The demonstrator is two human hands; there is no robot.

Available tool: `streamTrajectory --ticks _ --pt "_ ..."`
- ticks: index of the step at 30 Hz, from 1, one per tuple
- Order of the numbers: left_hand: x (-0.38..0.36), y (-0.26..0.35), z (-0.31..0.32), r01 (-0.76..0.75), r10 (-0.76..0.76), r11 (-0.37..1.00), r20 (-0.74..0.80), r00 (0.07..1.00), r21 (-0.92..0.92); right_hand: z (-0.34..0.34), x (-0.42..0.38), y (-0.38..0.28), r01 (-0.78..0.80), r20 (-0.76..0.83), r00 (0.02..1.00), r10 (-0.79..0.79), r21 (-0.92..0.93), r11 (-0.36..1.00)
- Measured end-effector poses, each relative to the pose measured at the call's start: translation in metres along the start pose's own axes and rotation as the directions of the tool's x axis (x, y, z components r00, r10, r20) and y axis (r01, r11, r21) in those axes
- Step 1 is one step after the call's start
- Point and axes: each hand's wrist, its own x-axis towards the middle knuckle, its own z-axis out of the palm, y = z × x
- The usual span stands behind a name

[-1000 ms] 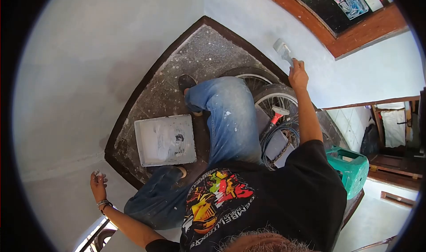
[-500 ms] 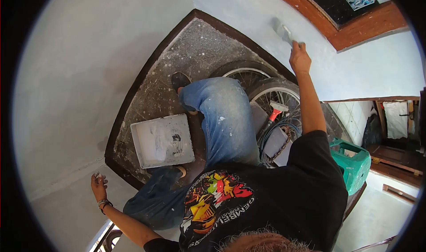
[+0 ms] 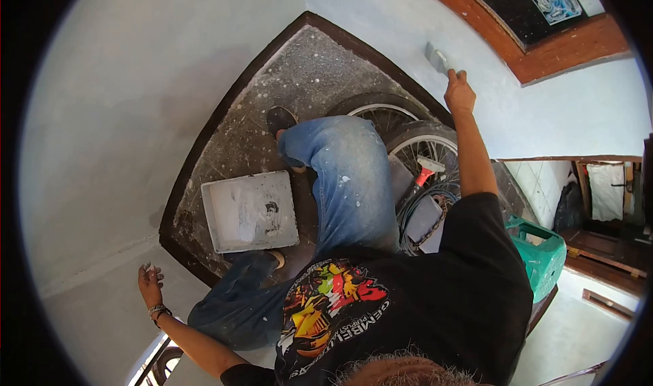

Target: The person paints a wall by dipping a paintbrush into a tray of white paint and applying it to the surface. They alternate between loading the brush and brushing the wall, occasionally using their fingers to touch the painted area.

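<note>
At the upper right, my right hand (image 3: 460, 93) grips the handle of a putty knife (image 3: 437, 58). Its broad blade overlaps the pale wall (image 3: 381, 29), below a brown wooden frame. My left hand (image 3: 151, 285) is out at the lower left, near the other wall, with a bracelet at the wrist. Its fingers are loosely curled and apart, with whitish smears on them and no tool showing. A pale, shallow tray (image 3: 291, 212) smeared with white filler lies on the floor between that hand and my legs.
Two spoked wheels (image 3: 425, 136) lie by the right wall. Near them are a red-handled scraper (image 3: 425, 174) and coiled cable (image 3: 408, 216). A green plastic stool (image 3: 549, 260) stands at my right side. Dark skirting (image 3: 224, 117) edges the speckled floor.
The putty knife's blade has shifted slightly down and right, and looks sharper than before. My left hand is nearly still. The view has moved a little.
</note>
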Motion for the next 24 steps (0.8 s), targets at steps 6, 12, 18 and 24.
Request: streamTrajectory --ticks 6,12,18,24 --pt "0.002 0.000 0.001 0.004 -0.004 1.000 0.021 1.000 -0.016 0.006 0.001 -0.002 0.027 0.023 0.999 -0.027 -0.024 0.999" --pt "-0.002 0.006 -0.001 0.012 -0.012 1.000 0.000 1.000 -0.029 0.008 0.000 0.002 0.005 -0.049 0.999 -0.004 0.030 1.000" --pt "0.001 0.000 -0.001 -0.003 0.003 0.999 -0.004 1.000 -0.032 0.009 -0.002 0.004 0.041 -0.053 0.998 -0.038 0.038 0.998" --pt "0.001 -0.002 -0.002 -0.014 0.015 0.999 0.001 1.000 -0.036 0.010 -0.008 0.014 -0.052 -0.047 0.997 0.054 0.040 0.998"
